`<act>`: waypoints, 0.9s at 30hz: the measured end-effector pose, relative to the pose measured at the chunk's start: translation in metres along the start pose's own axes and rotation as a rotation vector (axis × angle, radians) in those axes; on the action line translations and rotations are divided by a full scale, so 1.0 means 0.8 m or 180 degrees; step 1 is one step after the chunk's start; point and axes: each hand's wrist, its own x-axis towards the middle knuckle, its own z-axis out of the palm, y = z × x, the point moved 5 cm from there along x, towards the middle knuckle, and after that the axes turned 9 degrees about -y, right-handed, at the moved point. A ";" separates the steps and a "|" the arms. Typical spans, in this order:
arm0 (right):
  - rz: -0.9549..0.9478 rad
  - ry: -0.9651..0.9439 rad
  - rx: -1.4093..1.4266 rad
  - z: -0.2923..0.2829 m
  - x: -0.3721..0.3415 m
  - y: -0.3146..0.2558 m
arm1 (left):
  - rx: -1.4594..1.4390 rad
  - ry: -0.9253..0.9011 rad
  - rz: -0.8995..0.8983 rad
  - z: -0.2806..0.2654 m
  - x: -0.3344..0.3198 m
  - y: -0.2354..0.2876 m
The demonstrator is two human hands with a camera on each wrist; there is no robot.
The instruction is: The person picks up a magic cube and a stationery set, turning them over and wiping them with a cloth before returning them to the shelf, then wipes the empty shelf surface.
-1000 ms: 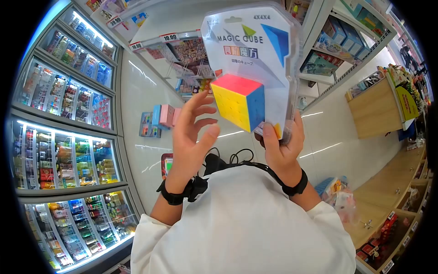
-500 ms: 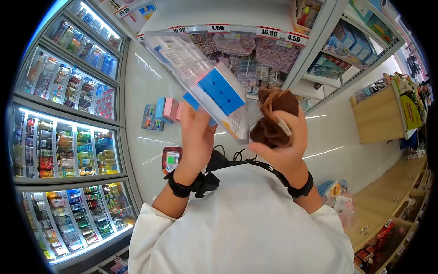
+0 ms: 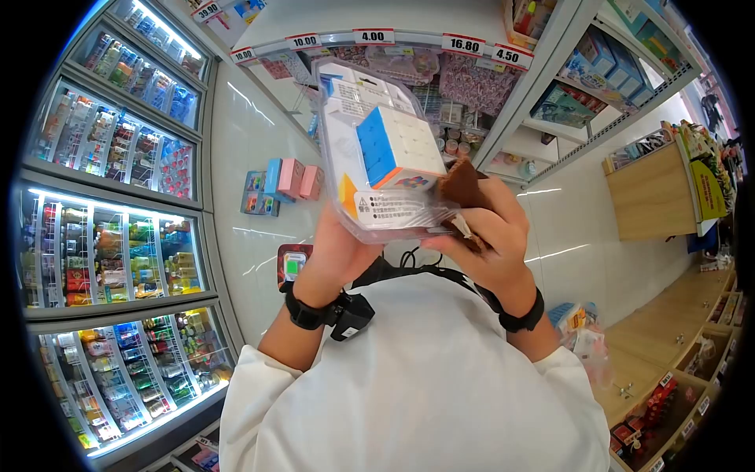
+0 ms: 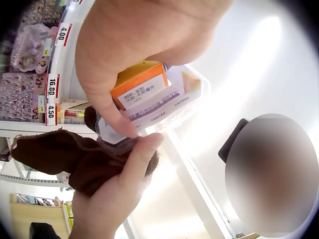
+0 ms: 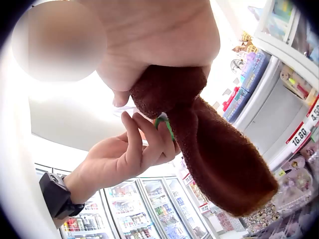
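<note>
1. Several coolers point(image 3: 118, 252) line the left side, glass-fronted in grey metal frames, brightly lit and packed with rounded bottles.
2. Pale wooden cabinet point(image 3: 649, 326) at the right: smooth, flat panels with square open compartments below.
3. White shelf point(image 3: 318, 20) ahead, hard and smooth-edged, with glossy wrapped goods beneath.
4. Blister pack point(image 3: 344, 126), held tilted in front of the white shirt: stiff, clear, shiny plastic with rounded corners, around a printed card with an orange corner and black lettering.
5. Brown cloth point(image 5: 219, 164), soft, with a short nap, bunched in a fist and falling in a limp, rounded flap; in the head view it touches the pack's lower right corner.
6. Left hand point(image 3: 342, 252), fingers bent around the pack's edge, gripping it; some fingers are hidden behind the plastic.
7. Right hand point(image 3: 503, 252), fingers curled tightly round the cloth, little gap left between them.
8. Cube point(image 3: 399, 149), sealed under the plastic: blocky and smooth, with one blue face, one white, orange edging and a multicoloured emblem.
9. Price tags point(image 3: 464, 46), thin, flat rectangles, red and white, along the shelf lip.
</note>
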 end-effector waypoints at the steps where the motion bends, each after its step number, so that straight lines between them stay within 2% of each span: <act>1: 0.0065 -0.0141 0.0061 0.000 0.002 0.000 | -0.0065 -0.0081 0.0029 -0.002 -0.001 -0.002; 3: 0.0286 -0.0320 0.0275 -0.002 0.008 -0.002 | -0.0024 -0.0185 -0.0025 -0.005 -0.003 -0.006; 5: 0.0760 -0.0373 0.0493 0.000 0.005 0.004 | 0.0056 -0.0160 -0.0039 -0.015 -0.004 -0.011; 6: 0.0731 -0.0328 0.0445 0.000 0.007 0.006 | 0.0786 -0.0567 0.0459 -0.007 -0.007 -0.007; 7: 0.0736 -0.0329 0.0447 -0.003 0.009 0.003 | 0.0784 -0.0565 0.0455 -0.007 -0.004 -0.008; 9: 0.1200 -0.0705 0.0193 -0.005 0.014 0.001 | -0.0123 -0.1014 0.0641 0.002 0.002 -0.004; 11: 0.1115 -0.0292 0.0165 -0.001 0.018 -0.001 | -0.0231 -0.0954 0.0624 0.002 0.003 -0.009; 13: 0.1209 -0.0445 -0.0209 -0.001 0.015 -0.002 | -0.0531 -0.0685 0.0411 -0.003 0.001 -0.016; 15: 0.1449 -0.0720 -0.0178 -0.001 0.017 -0.008 | -0.0530 -0.0609 0.0329 -0.007 -0.001 -0.018; 23: 0.1186 -0.0344 -0.0100 0.000 0.020 -0.008 | -0.0045 -0.0561 0.0216 -0.017 -0.008 -0.018; 27: 0.1002 -0.0229 0.0085 0.004 0.019 -0.009 | 0.0773 -0.0472 0.0175 -0.035 -0.011 -0.012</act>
